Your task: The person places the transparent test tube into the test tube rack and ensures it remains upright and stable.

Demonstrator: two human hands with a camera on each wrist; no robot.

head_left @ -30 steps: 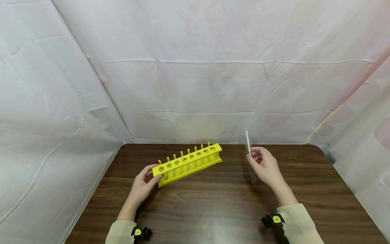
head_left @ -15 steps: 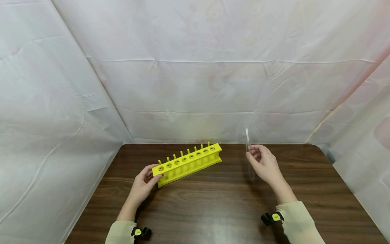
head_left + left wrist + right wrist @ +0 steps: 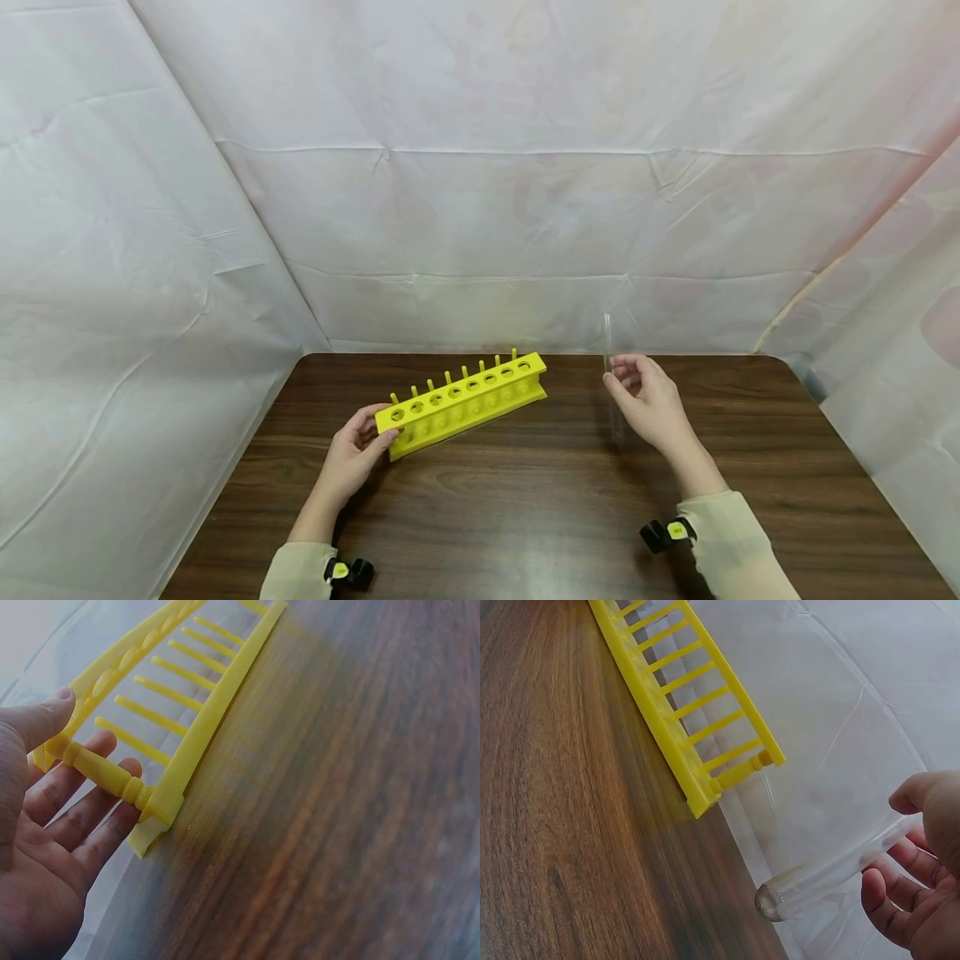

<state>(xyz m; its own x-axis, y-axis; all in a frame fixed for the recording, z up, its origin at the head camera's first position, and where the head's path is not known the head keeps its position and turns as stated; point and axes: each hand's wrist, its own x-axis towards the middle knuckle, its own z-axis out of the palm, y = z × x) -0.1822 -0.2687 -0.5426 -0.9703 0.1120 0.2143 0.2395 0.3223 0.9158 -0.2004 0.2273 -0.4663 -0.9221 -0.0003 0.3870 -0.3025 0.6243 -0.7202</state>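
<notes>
A yellow test tube rack [image 3: 465, 404] with a row of round holes and a row of pegs stands slantwise on the table. My left hand [image 3: 352, 450] grips its near left end. In the left wrist view the thumb [image 3: 52, 716] lies on the top bar and the fingers curl round the end post [image 3: 105, 772]. To the right of the rack, my right hand [image 3: 648, 404] pinches a clear glass test tube [image 3: 817, 881] between thumb and fingers. The tube is held upright, its rounded bottom [image 3: 771, 901] pointing down over the table. No tubes show in the rack.
The dark wood-grain table [image 3: 480, 525] meets pale plastic sheeting [image 3: 480, 217] at its back edge. More sheeting hangs at the left and right sides. Black wrist cameras are strapped at both sleeves.
My right hand has shifted very slightly left with the test tube, which has risen a little. The left hand and the rack have stayed in place.
</notes>
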